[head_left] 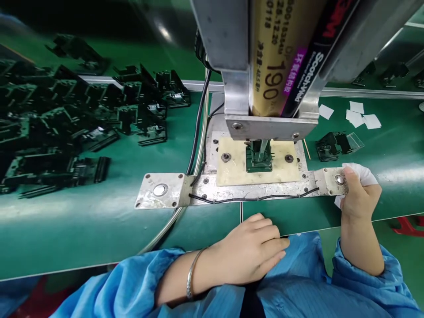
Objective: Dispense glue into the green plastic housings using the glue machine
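Observation:
My left hand (250,251) rests at the table's front edge, palm down, fingers loosely curled, nothing visible in them. At the right end of the metal fixture, my right hand (362,194) grips a crumpled white tissue (364,173). Its thumb lies beside the fixture's right round button (339,179). Between the hands and the dispenser sits a cream-coloured block (233,174) bolted to the fixture. A small dark plastic part (258,167) is seated on it, directly below the nozzle (263,148) of the adhesive dispenser. Whether the nozzle touches the part I cannot tell.
Many dark plastic parts (96,97) crowd the left side. One dark part (331,145) with a clear flap lies right, near white paper squares (356,115). A glue cartridge (274,57) stands in the dispenser frame. Cables (198,123) run left of the fixture, near another button (160,190).

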A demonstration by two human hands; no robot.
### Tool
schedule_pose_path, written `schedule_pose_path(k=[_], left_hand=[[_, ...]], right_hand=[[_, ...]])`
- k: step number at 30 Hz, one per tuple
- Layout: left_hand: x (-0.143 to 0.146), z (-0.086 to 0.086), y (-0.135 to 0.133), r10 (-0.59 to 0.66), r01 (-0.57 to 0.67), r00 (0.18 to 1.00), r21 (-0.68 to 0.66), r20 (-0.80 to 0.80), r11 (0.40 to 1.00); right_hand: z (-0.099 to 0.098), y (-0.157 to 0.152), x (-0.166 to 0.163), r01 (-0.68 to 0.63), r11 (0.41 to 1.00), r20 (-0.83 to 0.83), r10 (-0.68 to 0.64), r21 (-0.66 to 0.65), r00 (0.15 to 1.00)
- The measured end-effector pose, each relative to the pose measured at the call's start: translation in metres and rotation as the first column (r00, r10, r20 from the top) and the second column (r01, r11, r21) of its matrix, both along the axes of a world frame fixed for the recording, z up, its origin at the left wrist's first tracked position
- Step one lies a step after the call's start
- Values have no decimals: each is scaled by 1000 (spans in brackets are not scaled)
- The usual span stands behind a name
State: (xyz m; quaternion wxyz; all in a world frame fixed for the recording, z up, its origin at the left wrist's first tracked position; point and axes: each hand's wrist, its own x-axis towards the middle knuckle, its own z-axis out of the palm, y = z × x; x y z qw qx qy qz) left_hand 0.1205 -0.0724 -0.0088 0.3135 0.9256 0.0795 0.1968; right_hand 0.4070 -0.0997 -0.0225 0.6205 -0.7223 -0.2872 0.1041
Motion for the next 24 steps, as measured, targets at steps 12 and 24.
schedule_pose_path(k=[12,24], left_hand=[[-1,-1,0,22,-20,999,-67,40,998],[-18,28,4,238,-208,955,-174,175,963]], right_hand=[[0,0,-2,-52,998,-77,55,47,996],[0,-2,-3,10,998,-150,-19,-63,988]])
